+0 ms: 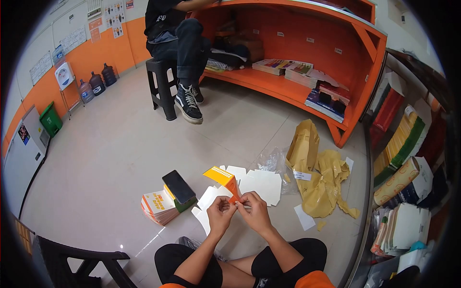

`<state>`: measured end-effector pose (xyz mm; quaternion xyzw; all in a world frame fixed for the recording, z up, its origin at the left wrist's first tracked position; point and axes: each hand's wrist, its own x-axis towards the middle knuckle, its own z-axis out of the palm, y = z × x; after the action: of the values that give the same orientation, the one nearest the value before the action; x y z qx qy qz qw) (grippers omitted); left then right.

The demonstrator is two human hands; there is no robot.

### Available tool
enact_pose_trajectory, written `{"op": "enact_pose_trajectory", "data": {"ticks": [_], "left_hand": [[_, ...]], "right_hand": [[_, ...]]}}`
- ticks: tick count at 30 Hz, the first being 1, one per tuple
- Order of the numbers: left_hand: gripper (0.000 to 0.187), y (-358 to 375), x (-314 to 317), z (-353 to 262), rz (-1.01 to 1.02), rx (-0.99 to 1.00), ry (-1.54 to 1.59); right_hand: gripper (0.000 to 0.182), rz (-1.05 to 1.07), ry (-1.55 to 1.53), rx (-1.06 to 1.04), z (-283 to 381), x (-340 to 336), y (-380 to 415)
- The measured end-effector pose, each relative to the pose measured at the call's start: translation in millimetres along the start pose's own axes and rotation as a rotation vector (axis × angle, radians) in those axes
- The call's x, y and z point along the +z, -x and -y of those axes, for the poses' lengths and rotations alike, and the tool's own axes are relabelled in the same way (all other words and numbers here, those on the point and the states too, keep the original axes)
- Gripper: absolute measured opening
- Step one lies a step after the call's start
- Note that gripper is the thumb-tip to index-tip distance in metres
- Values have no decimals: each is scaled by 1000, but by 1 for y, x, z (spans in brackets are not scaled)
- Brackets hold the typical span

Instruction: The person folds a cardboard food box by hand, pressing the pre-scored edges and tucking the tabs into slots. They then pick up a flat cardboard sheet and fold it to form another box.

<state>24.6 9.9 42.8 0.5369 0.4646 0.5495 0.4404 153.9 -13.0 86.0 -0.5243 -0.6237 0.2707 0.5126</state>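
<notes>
**Both hands pinched a small orange carton above the floor**

The person sat cross-legged on the tiled floor (110, 158), both hands raised in front of the knees. The left hand (220, 211) and the right hand (255, 211) met at the lower edge of a partly folded orange-and-yellow carton (224, 179), with the fingers (229, 202) of each hand closed together on its bottom flap. The carton stood tilted up and to the left from the fingertips, held clear of the floor.

Just beyond the hands, flat white carton blanks (257, 185) lay spread on the floor, some overlapping. To the left of them sat a stack of printed flat cartons (156, 205), fanned slightly, with a green block and a dark phone (178, 186) resting on top. To the right, crumpled yellow-brown wrapping paper (319, 177) lay in a heap beside a clear plastic bag (273, 161), with a few torn scraps and a white slip near it.

Farther back, another person (177, 33) sat on a dark stool (161, 84) at an orange counter (307, 57), whose lower shelf carried piles of books and papers. Water bottles (97, 82) and a green bin (50, 119) stood along the far wall. A rack of packed goods (408, 158) filled the right edge.
</notes>
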Motion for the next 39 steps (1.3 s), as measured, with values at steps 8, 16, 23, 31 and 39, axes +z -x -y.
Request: {"op": "enact_pose_trajectory", "data": {"ticks": [8,16,23,31,39], "left_hand": [[17,-1,-2,3,10,-21,3],[21,-4,-3,11,35,-102,33],[25,-3,-2,15,17,-92,-32],[25,-2,-2,19,-33,-83,34],[24,-2,-1,24,-43,-106,32]], "right_hand": [[12,-6,6,-25,-1,3,3],[11,-5,21,-11,-4,3,2],[13,11,59,-20,-13,5,4],[13,34,76,-15,-8,6,5],[14,39,83,-15,-11,7,6]]}}
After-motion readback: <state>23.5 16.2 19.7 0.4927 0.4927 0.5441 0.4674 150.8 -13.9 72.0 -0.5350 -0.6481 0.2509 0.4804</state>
